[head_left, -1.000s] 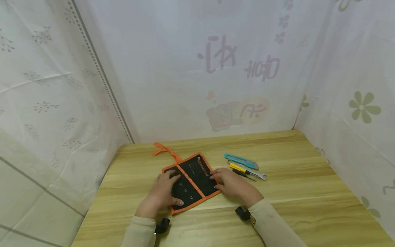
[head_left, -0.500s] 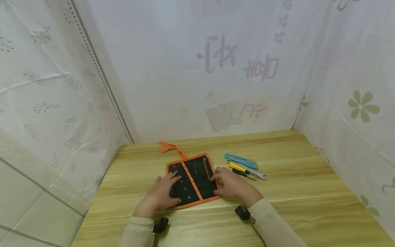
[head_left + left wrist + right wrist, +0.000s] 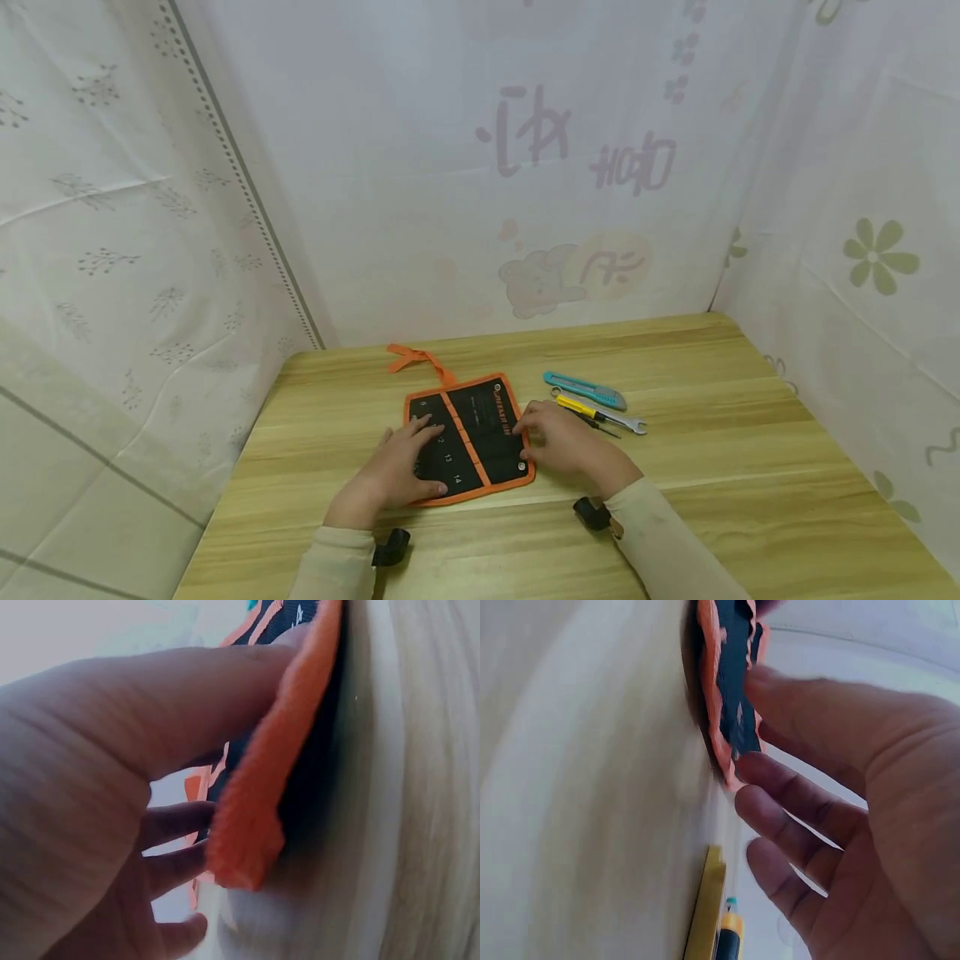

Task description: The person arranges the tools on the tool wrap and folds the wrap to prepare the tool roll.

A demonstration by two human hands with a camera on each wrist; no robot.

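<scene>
A black tool pouch with orange trim and printed numbers lies flat on the table, an orange tie strap trailing from its far edge. My left hand rests on its left part, fingers spread and thumb near the front edge. In the left wrist view the thumb reaches over the orange trim. At the pouch's right edge is my right hand, its fingers loosely bent with the tips at the trim. The right wrist view shows these fingers relaxed and apart beside the pouch.
Right of the pouch lie a teal utility knife, a combination wrench, a yellow-and-black screwdriver and a thin dark screwdriver, close together. The wooden table is walled by patterned white cloth.
The pouch has turned slightly clockwise and shifted a little away from me, its strap swinging right. My right fingers have eased back, baring a metal snap at the near right corner.
</scene>
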